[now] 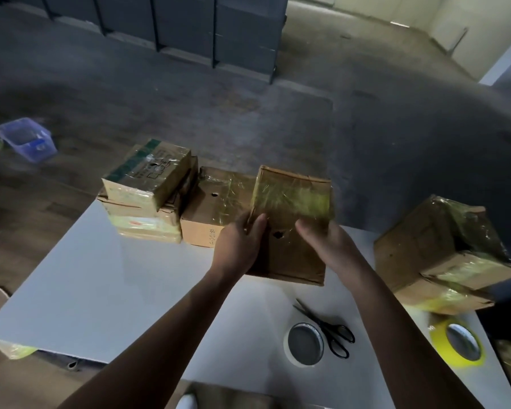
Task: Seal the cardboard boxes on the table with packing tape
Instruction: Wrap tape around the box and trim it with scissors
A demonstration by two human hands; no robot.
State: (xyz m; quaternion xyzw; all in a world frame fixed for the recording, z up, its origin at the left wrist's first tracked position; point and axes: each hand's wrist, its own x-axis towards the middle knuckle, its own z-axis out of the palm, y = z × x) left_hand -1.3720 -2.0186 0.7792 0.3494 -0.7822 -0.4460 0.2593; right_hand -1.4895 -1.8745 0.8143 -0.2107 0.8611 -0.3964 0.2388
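Left hand (239, 246) and right hand (329, 247) are gripping a taped cardboard box (291, 202), fingers (257, 225) curling round its side edges. Scissors (328, 330) are lying just beside a white tape roll (289, 354) on the table (101, 276), near right.

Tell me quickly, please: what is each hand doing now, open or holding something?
Left hand: grips the cardboard box at its left edge.
Right hand: holds the same box, thumb on its face; fingers hidden.
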